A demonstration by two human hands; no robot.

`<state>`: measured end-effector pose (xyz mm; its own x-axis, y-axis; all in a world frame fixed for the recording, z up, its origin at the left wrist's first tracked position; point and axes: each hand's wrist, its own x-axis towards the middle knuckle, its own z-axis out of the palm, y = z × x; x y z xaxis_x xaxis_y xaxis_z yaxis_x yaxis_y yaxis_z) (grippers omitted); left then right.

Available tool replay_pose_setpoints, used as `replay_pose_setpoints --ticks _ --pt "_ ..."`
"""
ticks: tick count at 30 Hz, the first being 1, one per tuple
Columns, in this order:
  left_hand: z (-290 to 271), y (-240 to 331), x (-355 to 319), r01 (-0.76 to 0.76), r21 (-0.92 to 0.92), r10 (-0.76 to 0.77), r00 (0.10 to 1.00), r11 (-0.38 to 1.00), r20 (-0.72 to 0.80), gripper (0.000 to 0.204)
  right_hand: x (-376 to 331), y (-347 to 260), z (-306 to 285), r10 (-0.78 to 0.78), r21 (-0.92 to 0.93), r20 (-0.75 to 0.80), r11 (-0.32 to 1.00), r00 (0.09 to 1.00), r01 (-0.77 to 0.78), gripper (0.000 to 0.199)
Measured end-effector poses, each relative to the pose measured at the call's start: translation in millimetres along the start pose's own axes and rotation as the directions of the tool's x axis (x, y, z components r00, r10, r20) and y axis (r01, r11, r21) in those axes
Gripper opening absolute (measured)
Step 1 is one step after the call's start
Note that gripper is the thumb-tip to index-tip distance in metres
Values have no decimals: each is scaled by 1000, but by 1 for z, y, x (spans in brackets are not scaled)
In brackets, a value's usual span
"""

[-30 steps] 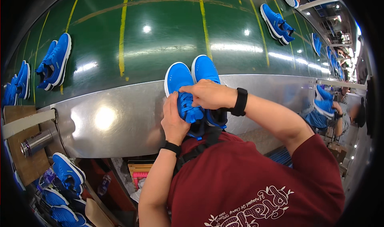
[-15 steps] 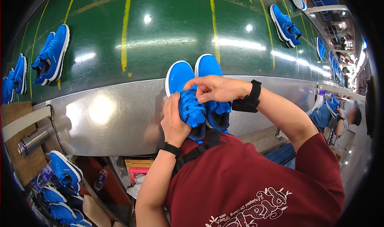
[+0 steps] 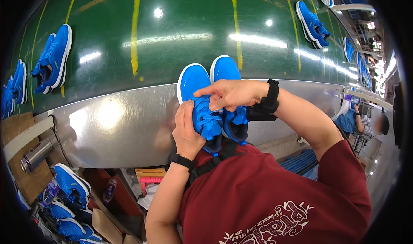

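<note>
The left hand [image 3: 188, 130] clasped the left blue shoe [image 3: 201, 102], toe pointing far, while the right hand [image 3: 230, 93] lay across it, fingers pinching its laces [image 3: 206, 115].

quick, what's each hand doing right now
left hand: closed on the side of the left blue shoe
right hand: fingers on that shoe's laces, forefinger pointing

A single head-worn fisheye view looks steeply down from above the person's chest, close to the left hand [image 3: 188, 130] and right hand [image 3: 230, 94] at the near edge of the steel worktop [image 3: 116, 123]. It faces forward across the green conveyor belt [image 3: 180, 33], whose straight lines bow toward the dark round rim. No second view shares the scene.
</note>
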<state>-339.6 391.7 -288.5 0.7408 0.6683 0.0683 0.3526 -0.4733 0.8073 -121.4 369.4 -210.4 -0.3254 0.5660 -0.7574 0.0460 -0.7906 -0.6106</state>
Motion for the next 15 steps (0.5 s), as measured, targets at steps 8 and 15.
replay_pose_setpoints --ticks 8,15 --pt "-6 2 4 3 -9 -4 1000 1000 -14 72 -24 -29 6 -638 -708 -490 689 594 156 41" --pt "-22 13 10 -401 303 412 911 864 31 65 -67 33 47 -576 -545 -675 810 461 215 30"
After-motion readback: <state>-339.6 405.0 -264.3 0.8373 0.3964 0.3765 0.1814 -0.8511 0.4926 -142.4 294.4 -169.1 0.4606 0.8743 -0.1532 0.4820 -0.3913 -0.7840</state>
